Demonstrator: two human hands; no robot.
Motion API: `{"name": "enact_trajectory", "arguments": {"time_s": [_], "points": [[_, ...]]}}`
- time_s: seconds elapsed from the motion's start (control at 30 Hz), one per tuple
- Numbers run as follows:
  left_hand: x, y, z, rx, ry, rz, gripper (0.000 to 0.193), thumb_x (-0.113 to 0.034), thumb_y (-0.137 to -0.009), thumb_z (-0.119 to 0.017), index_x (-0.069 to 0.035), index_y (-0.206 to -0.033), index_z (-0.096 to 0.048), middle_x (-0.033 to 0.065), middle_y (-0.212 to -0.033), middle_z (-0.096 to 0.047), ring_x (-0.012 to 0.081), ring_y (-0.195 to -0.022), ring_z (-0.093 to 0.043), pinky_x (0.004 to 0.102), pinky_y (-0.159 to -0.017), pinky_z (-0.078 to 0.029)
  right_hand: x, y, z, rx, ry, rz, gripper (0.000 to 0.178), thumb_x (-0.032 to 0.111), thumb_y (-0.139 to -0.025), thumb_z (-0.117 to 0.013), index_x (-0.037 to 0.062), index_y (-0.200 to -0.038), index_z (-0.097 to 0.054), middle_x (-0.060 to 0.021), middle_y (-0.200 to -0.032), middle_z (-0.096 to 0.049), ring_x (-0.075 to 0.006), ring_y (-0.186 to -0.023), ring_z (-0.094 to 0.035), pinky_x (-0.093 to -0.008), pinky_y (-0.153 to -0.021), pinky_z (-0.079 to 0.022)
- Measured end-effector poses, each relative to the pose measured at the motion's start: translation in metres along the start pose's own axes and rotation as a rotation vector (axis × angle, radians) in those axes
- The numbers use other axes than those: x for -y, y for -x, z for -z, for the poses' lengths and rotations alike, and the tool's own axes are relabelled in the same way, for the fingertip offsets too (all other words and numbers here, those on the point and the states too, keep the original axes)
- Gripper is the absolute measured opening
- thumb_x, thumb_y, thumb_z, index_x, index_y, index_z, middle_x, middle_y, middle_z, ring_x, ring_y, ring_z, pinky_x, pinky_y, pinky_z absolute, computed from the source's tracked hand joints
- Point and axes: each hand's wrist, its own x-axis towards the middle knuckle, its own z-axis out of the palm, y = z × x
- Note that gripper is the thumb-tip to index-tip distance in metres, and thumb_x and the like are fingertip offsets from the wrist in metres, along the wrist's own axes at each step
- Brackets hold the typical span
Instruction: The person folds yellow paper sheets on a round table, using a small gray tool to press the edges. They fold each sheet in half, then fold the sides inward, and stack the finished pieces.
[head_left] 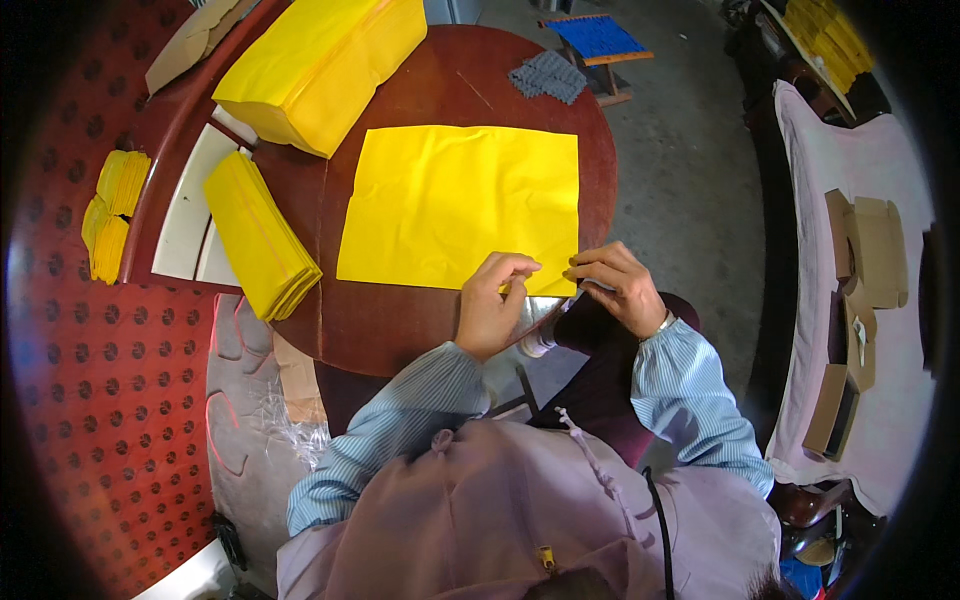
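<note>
Taking the middle of the yellow sheet as the clock's centre, this piece looks to be at an early stage. It lies spread nearly flat on the round brown table, lightly creased and with no fold across its middle, so the handling of this 1 sheet seems mostly undone.

The left hand is at 5 o'clock, thumb and forefinger bent toward each other at the near edge. The right hand is at 4 o'clock, its fingertips drawn together at the near right corner. The 2 sets of fingertips show too small to tell whether either hand has the fabric pinched or merely rests against it.

At 9 o'clock lies a narrow stack of folded yellow pieces, which I would count as the finished side. At 10 o'clock is a thick yellow pile; whether it is stock left to work or completed goods is unclear. Beyond the table, 2 small yellow bundles lie at 9 o'clock and more yellow pieces at 2 o'clock, perhaps done as well. A grey-blue cloth sits at 1 o'clock.
</note>
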Motion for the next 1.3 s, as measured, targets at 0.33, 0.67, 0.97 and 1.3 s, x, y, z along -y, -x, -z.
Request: {"name": "enact_trajectory", "arguments": {"time_s": [0.33,0.67,0.97,1.3], "points": [[0.026,0.000,-0.005,0.016,0.032,0.036,0.017,0.002,-0.099,-0.061,-0.002,-0.110,-0.073,0.0134,-0.112,-0.070,0.0239,-0.100,-0.072,0.0315,-0.089,-0.057,-0.030,-0.007,-0.002,0.074,-0.152,0.075,0.019,0.011,-0.088,-0.081,0.0050,-0.106,-0.078,-0.0092,-0.108,-0.075,-0.0291,-0.103,-0.068,-0.0396,-0.093,-0.057],[0.020,0.000,0.000,0.074,-0.046,-0.047,0.022,-0.001,-0.096,-0.066,-0.002,-0.117,-0.075,0.0144,-0.115,-0.069,0.0234,-0.108,-0.069,0.0323,-0.092,-0.056,-0.031,-0.010,-0.015,0.014,-0.350,-0.202,0.014,0.012,-0.088,-0.084,0.0061,-0.100,-0.079,-0.0057,-0.096,-0.075,-0.0202,-0.090,-0.067,-0.0339,-0.080,-0.054],[0.022,-0.003,-0.021,-0.089,-0.065,0.040,0.011,-0.002,-0.089,-0.078,0.001,-0.100,-0.075,0.0120,-0.105,-0.071,0.0186,-0.086,-0.071,0.0287,-0.080,-0.057,-0.022,-0.010,-0.017,-0.038,-0.391,-0.320,0.014,0.007,-0.085,-0.085,0.0045,-0.096,-0.077,-0.0044,-0.094,-0.072,-0.0191,-0.084,-0.066,-0.0335,-0.076,-0.054],[0.024,-0.004,-0.020,-0.085,-0.019,0.108,0.011,-0.003,-0.091,-0.077,0.003,-0.100,-0.075,0.0123,-0.103,-0.071,0.0190,-0.088,-0.072,0.0287,-0.081,-0.058,-0.027,-0.007,-0.020,-0.025,-0.357,-0.239,0.016,0.011,-0.087,-0.086,0.0058,-0.101,-0.082,-0.0052,-0.090,-0.072,-0.0174,-0.082,-0.066,-0.0328,-0.075,-0.053]]}}
